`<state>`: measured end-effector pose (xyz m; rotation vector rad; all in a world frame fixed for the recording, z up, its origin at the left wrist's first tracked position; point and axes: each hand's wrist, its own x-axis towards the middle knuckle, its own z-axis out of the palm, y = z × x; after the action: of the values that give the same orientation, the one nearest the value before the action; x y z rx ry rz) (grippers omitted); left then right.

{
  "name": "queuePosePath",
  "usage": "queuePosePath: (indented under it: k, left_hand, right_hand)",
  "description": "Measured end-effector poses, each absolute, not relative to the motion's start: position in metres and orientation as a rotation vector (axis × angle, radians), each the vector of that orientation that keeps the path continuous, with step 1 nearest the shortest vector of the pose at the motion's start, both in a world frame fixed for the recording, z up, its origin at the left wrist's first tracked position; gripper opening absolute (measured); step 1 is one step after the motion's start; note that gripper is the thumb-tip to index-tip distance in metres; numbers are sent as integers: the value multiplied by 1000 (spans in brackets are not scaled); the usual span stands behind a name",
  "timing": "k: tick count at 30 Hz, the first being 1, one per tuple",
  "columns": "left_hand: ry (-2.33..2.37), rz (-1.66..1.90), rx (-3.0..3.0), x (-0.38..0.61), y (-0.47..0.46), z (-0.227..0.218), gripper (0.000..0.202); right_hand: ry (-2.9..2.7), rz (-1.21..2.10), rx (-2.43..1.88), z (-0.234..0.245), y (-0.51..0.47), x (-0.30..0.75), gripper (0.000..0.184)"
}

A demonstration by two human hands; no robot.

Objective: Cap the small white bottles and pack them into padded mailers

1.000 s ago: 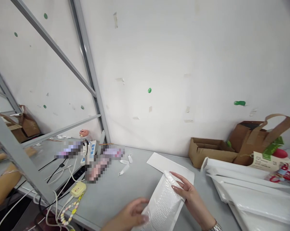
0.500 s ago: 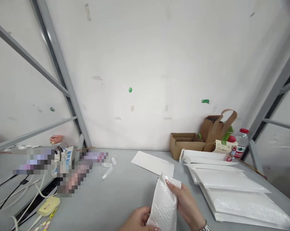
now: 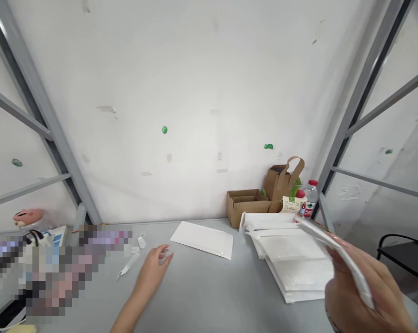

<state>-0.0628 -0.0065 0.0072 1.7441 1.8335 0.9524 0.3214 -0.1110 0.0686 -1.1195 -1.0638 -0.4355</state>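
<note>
My right hand (image 3: 382, 291) grips a white bubble mailer (image 3: 349, 259), which is seen almost edge-on in front of the mailer pile at the lower right. Its far side is hidden, and the hand is slightly blurred. My left hand (image 3: 156, 264) is empty over the grey tabletop, its fingers loosely bent and apart. Just beyond and to the right of that hand, a flat white envelope (image 3: 203, 239) lies on the table. Several white padded mailers (image 3: 299, 273) are stacked at the right, partly covered by the right hand and what it holds.
An open cardboard box (image 3: 248, 212), a brown paper bag (image 3: 274, 185) and a red-capped bottle (image 3: 311, 199) stand against the back wall. Small white pieces (image 3: 129, 264) lie left of my left hand. A power strip (image 3: 58, 238) sits farther left. Grey metal posts (image 3: 363, 88) rise at both sides.
My left hand has let go of the bubble mailer and reached forward and left. My right hand has carried the mailer right, over the pile. The view has turned right.
</note>
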Motion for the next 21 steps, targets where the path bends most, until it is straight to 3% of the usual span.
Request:
queuePosePath:
  k: [4,8,14,21]
  left_hand:
    - [2414,568,1869,-107,-15,1,52]
    - [2650,265,1768,-128,-31,1,55]
    - [2644,238,1784,-133,-33,0,49]
    - [2647,344,1780,-141,-31,-8,47]
  right_hand:
    - [-1550,-771,-1145,56,-71,344,34]
    - [-1872,-792,-1391,18,-30,356,35]
    - [-1874,-792,-1490,4,-26,316,59]
    - [-1697,-778,-1519,1,-24,279,47]
